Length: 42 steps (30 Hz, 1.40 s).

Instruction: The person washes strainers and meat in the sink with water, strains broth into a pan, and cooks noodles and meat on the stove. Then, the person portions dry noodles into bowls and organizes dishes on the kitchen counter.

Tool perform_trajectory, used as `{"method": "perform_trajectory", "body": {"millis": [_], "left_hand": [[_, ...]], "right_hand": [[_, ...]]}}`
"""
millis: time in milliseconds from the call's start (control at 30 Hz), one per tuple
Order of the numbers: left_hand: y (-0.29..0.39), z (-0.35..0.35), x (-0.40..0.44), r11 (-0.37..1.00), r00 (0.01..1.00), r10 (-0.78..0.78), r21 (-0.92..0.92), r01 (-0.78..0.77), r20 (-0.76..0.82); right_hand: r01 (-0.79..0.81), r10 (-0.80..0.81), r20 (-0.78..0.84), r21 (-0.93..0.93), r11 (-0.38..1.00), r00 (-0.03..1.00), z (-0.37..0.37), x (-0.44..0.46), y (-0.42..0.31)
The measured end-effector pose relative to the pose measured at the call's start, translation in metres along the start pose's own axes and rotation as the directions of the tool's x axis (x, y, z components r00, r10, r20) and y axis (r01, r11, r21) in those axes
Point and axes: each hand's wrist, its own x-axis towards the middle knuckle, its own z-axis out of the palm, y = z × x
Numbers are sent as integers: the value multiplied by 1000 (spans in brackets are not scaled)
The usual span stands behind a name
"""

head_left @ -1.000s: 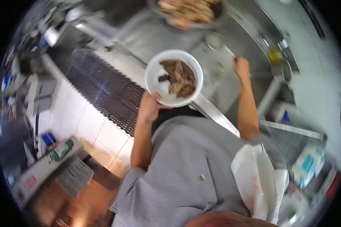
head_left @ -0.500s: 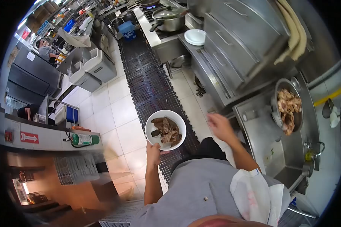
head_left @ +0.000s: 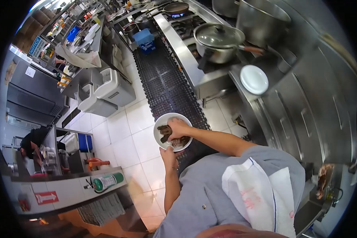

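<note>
My left hand (head_left: 169, 158) grips the near rim of a white bowl (head_left: 158, 138), held out over the floor. Inside the bowl lie dark brown pieces of what looks like cooked meat (head_left: 164, 130). My right hand (head_left: 178, 129) reaches into the bowl from the right, its fingers curled on the meat; the fingertips are partly hidden among the pieces. A white cloth (head_left: 258, 190) with a blue stripe hangs over my right shoulder.
A black perforated mat (head_left: 161, 79) runs ahead along the tiled floor. To the right, a lidded pan (head_left: 219, 37) stands on the stove and white plates (head_left: 254, 79) sit on a steel counter. Grey bins (head_left: 115, 89) stand left. A person (head_left: 33, 141) bends over far left.
The view has swung from the sink toward the stove and aisle. My right hand, empty and away from the bowl before, is now inside it on the meat. My left hand still holds the bowl.
</note>
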Motion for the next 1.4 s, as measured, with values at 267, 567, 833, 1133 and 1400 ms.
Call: {"method": "perform_trajectory", "body": {"millis": [267, 567, 833, 1133, 1400], "left_hand": [[121, 3, 235, 994, 994, 103, 28, -103, -18], [275, 72, 500, 944, 964, 161, 253, -213, 214], [376, 195, 692, 946, 871, 110, 218, -240, 479], [463, 350, 868, 944, 859, 110, 217, -247, 500], [500, 447, 972, 985, 824, -30, 156, -72, 566]], "right_hand": [[193, -208, 101, 133, 972, 973, -85, 270, 1], [-44, 42, 13, 159, 986, 999, -204, 511, 43], [-44, 79, -158, 217, 975, 984, -354, 658, 121], [-10, 168, -133, 758, 653, 977, -542, 790, 206], [180, 141, -417, 640, 747, 898, -690, 849, 255]]}}
